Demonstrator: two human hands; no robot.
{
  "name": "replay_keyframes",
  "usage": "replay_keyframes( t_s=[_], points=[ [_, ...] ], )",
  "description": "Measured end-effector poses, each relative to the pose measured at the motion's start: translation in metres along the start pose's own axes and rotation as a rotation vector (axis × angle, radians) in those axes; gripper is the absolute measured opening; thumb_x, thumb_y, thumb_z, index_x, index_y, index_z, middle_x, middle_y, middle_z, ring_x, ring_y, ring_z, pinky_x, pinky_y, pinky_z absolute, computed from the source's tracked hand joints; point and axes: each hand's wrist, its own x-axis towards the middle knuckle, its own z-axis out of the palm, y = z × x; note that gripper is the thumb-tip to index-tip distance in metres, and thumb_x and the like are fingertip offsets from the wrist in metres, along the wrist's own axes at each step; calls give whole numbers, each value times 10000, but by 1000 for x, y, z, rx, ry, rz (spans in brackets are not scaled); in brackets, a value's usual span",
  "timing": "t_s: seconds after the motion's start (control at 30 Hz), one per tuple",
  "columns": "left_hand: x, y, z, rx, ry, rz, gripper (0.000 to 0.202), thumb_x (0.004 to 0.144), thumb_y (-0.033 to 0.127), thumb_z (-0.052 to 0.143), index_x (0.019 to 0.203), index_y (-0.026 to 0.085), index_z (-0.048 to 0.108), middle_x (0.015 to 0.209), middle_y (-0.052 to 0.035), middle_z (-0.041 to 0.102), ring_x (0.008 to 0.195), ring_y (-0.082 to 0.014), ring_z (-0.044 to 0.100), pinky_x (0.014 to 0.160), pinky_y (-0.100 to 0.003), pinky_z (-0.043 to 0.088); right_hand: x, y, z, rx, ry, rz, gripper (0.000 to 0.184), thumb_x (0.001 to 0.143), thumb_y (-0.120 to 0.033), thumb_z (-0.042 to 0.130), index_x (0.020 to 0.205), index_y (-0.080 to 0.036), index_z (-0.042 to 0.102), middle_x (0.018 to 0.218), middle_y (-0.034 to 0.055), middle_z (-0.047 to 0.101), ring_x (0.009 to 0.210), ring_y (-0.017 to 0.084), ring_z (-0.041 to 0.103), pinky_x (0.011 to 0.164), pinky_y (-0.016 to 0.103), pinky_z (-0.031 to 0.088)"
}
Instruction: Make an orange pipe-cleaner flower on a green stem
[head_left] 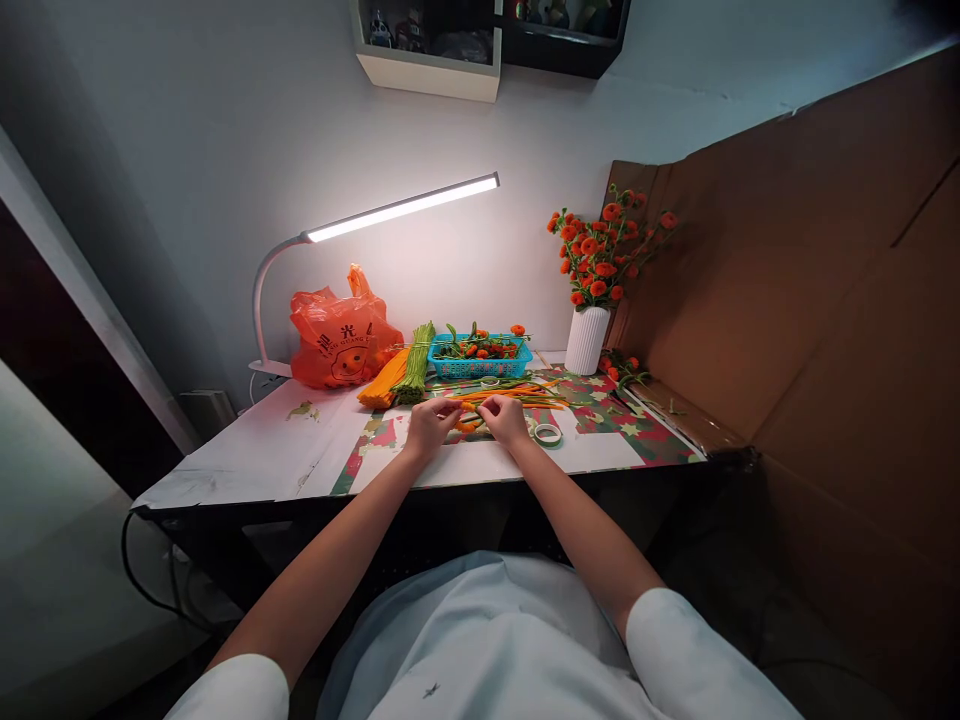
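Over the middle of the table, my left hand (431,428) and my right hand (506,420) face each other, fingertips pinched. Between them is a short piece of orange pipe cleaner (469,406), gripped from both sides; its exact shape is too small to make out. Just below it lies a curled orange piece (468,427). Loose orange pipe cleaners (529,397) are spread behind my right hand. A roll of tape (547,435) lies flat to the right of that hand. Behind my left hand rest an orange bundle (384,380) and a green bundle (415,366) of pipe cleaners.
A blue basket (480,370) at the back holds orange flowers and green stems. Right of it, a white ribbed vase (587,342) holds orange flowers. An orange plastic bag (345,335) stands beneath a lit lamp (405,208). Cardboard (817,260) walls the right side.
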Motion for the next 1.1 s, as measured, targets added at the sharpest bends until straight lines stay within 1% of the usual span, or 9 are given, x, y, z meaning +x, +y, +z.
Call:
replay_keyframes(
  t_s=[0.3,0.43,0.57,0.63,0.7,0.77,0.87,0.93,1.1],
  points=[
    [1,2,1,16,-49,19,151,760,274,658,817,164,744,790,-67,757,644,-181,696,618,-277,563,2,5,1,74,-36,-29,114,734,-230,585,657,-168,641,620,27,647,575,148,573,581,247,438],
    [1,3,0,-11,-46,-2,171,741,298,684,841,172,743,814,-69,755,663,-188,693,636,-292,569,4,9,0,103,-10,-35,117,748,-233,556,706,-170,645,671,40,664,612,161,595,604,261,461],
    [2,2,0,-164,-80,-109,314,679,342,737,929,154,724,907,-88,745,745,-207,699,691,-327,581,5,9,-1,137,24,-14,130,764,-248,531,734,-177,636,676,39,667,611,169,615,595,267,481],
    [4,1,-1,-283,-108,-186,439,623,338,772,1008,143,699,967,-98,734,817,-219,698,739,-342,581,5,9,-1,168,49,48,135,766,-265,530,724,-179,625,668,37,666,576,167,618,563,266,486],
    [5,1,-2,-386,-111,-285,510,591,332,786,1050,135,680,975,-99,730,839,-220,695,748,-341,578,5,9,-1,206,64,127,139,766,-275,530,714,-177,614,657,37,663,533,164,616,523,264,484],
    [5,2,-3,-460,-92,-391,501,594,357,782,1031,130,686,944,-93,732,794,-206,693,720,-330,576,5,8,-1,232,62,179,135,761,-276,533,706,-175,605,651,38,660,507,163,616,496,261,480],
    [5,5,-5,-539,-46,-510,485,566,432,797,925,116,713,855,-75,732,683,-176,676,672,-324,574,4,7,-1,241,57,196,129,753,-276,542,696,-174,597,646,41,656,505,169,624,485,261,477],
    [5,8,-6,-572,-31,-537,510,516,456,826,880,115,719,829,-68,731,669,-170,670,671,-324,572,4,6,-1,235,58,193,130,750,-280,544,692,-175,595,638,41,653,505,172,626,485,262,475],
    [4,13,-4,-575,-48,-534,552,442,450,867,861,123,719,846,-77,738,741,-192,681,687,-317,563,3,6,0,228,56,129,141,739,-299,548,689,-178,601,628,38,652,512,168,616,496,261,475]
  ],
)
